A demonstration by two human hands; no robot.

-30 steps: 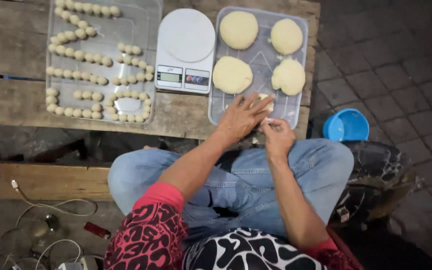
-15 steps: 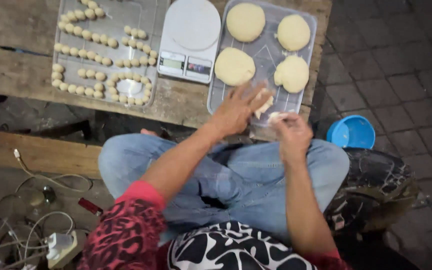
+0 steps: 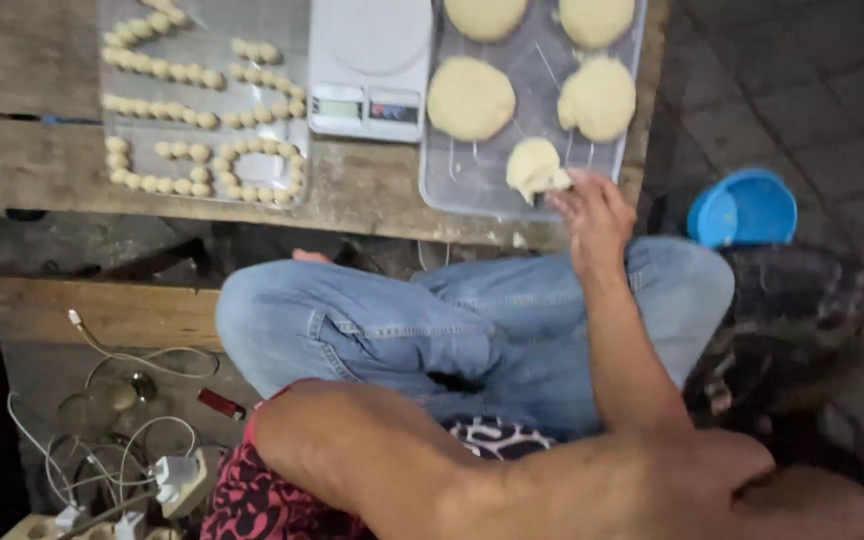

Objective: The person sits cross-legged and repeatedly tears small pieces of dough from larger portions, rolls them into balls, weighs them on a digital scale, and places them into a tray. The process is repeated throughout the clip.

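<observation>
Right hand (image 3: 597,215) fingers are pinching a small dough lump (image 3: 535,167) at the near edge of the clear right tray (image 3: 452,180). That tray is holding four larger flattened dough rounds (image 3: 470,98), the two far ones being cut off by the frame. Left hand is lying out of view; only its forearm is crossing the foreground, so its grip cannot be judged. A white scale (image 3: 370,68) is sitting between trays. The left tray (image 3: 292,195) is carrying rows of small dough balls (image 3: 202,120). A blue bowl (image 3: 744,208) is resting on the ground, right.

Right hand (image 3: 597,215) outstretched, fingers curled; left forearm folded close below.
</observation>
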